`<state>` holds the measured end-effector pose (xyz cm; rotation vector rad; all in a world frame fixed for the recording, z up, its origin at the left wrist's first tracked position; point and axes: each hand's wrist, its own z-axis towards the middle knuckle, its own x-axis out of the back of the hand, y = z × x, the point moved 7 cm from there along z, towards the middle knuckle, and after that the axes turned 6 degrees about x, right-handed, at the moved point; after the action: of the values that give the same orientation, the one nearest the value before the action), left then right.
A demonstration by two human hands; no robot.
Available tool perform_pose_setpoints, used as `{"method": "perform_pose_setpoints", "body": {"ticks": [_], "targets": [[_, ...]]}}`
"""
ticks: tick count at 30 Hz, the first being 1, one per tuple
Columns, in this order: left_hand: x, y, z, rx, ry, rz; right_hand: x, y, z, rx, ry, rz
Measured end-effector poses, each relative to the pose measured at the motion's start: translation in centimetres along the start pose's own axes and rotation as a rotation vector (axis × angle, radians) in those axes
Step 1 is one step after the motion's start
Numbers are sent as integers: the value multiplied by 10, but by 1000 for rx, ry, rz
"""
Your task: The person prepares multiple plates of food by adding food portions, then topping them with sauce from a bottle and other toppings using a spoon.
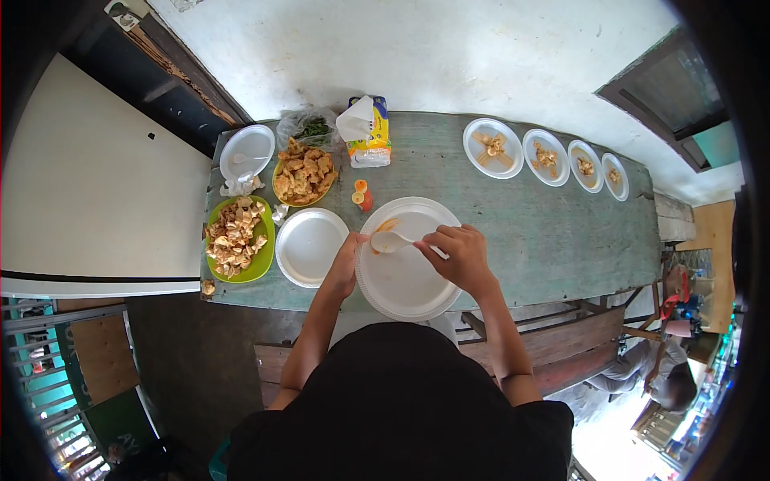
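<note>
A white plate [417, 289] lies in front of me near the table's front edge. An orange sauce smear [388, 225] marks its upper left part. My right hand [459, 255] is closed around the handle of a white plastic spoon [391, 242], whose bowl is over the plate beside the smear. At the plate's left rim, my left hand [346, 263] grips the edge with its fingers partly hidden. Just left of that hand is another white plate [311, 247] with nothing on it. Small sauce bottles [362, 196] with orange tops stand behind the plates.
Fried fritters fill a yellow dish [303, 174]; a green plate [255, 269] bears cut pieces. A tissue pack [370, 140] and a white bowl [247, 151] are at the back. Several white plates [492, 126] with food line the back right. Another person [654, 373] sits far right.
</note>
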<state>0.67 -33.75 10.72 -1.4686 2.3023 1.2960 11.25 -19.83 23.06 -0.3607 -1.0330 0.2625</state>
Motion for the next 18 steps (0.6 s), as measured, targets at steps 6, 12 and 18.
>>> {"method": "perform_pose_setpoints", "body": {"ticks": [6, 12, 18], "targets": [[-4, -4, -7, -16, 8, -103, 6, 30, -11, -247, 184, -116], [-2, -2, -1, -51, -12, -124, 11, 18, -10, -137, 115, -40], [1, 3, 1, -3, 58, -9, 3, -3, -7, 29, -11, 64]]}}
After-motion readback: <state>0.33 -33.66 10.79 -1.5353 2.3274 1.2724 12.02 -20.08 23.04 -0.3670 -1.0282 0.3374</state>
